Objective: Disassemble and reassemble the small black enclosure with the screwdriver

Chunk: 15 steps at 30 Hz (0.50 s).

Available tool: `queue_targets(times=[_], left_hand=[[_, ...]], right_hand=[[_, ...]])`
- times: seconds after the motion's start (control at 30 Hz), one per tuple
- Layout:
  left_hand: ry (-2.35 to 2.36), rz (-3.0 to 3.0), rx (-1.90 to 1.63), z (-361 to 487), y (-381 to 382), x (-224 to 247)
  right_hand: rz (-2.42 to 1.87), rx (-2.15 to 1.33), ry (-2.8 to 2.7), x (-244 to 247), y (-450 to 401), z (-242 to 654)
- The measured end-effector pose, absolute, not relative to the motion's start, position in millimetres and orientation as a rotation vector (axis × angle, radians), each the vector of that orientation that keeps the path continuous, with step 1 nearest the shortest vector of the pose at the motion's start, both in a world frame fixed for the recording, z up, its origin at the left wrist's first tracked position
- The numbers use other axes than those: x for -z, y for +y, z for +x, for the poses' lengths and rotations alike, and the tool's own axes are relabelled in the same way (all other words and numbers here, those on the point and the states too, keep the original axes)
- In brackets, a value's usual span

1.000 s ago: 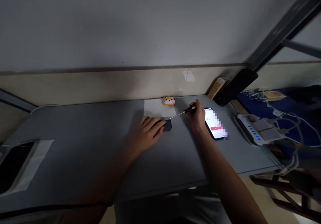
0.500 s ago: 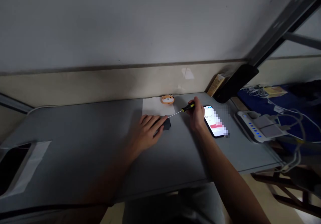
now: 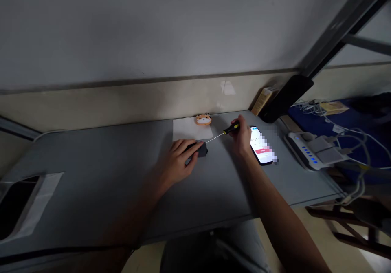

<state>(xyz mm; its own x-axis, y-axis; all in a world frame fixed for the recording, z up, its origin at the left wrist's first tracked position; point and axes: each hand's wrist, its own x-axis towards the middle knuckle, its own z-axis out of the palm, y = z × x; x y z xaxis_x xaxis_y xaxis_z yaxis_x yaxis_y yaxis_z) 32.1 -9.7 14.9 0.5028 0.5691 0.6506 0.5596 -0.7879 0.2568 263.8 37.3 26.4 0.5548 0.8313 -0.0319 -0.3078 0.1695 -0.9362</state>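
Note:
On the grey table, my left hand (image 3: 180, 159) lies over a small dark box-shaped device (image 3: 201, 150), its fingers and thumb closed around the sides. My right hand (image 3: 242, 136) grips the black and yellow handle of a screwdriver (image 3: 231, 128). The thin shaft slants down to the left, and its tip reaches the device's upper edge by my left fingertips. Whether the tip sits in a screw is too small to tell. Behind the device lies a white sheet of paper (image 3: 186, 128), with an orange animal-face case (image 3: 203, 119) at its far right corner.
A lit phone (image 3: 261, 146) lies just right of my right hand. Farther right are a white power strip (image 3: 304, 150) with plugs and cables, a black upright object (image 3: 287, 97) and a small box (image 3: 262, 101). A dark-screened device (image 3: 18, 203) rests at the far left.
The screwdriver and my right hand have shifted very slightly to the right. My left hand stays on the dark device. The view has moved a little.

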Motion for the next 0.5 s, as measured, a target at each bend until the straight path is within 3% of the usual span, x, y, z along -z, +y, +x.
queue_targets(times=[0.5], left_hand=[[0.946,2.697,-1.137,28.3,-9.0,-15.7]], right_hand=[[-1.13,-0.886,-0.569,-29.8,34.7,259.2]])
